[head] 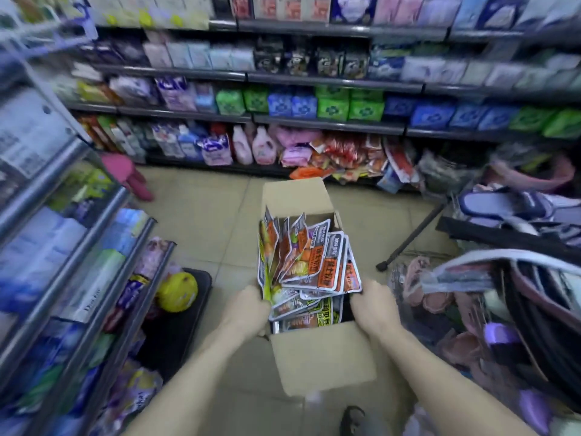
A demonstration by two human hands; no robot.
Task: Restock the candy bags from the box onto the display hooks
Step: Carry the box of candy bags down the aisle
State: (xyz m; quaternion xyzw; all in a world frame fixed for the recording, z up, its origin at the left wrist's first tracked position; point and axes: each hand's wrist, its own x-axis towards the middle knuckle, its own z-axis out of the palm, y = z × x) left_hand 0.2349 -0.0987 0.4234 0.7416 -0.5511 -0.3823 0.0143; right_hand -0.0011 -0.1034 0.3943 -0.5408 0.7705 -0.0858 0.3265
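A narrow shop aisle with a pale tiled floor (pixel 201 221) runs between stocked shelves: the far shelves (pixel 314 80) carry packets of tissue, pads and bottles, and a glass-fronted shelf unit (pixel 72 234) stands at the left. At the right there is a rack of slippers (pixel 509 209). In the middle, near the camera, an open cardboard box (pixel 317 360) is held above the floor. It is full of candy bags (pixel 311 262) with silver edges and orange prints, which stand and lean in a loose fan above the rim.

The left hand (pixel 251 306) grips the left side of the box, fingers curled over its edge and touching the nearest bags. The right hand (pixel 374 305) grips the right side in the same way. Both hands are clamped on the box, and no bag is lifted out.

In my judgement the task is at its start: the box is being carried or positioned, and the bags are all inside it. The next move calls for putting the box down or holding it with one hand only, so the other hand can pinch one bag at its top and bring its hole to a hook.

No display hooks can be made out here; the edges of the view are blurred. The fingertips of both hands are hidden by the box walls and the bags. The print on the bags is too small to read surely, and the bottom of the box is not visible
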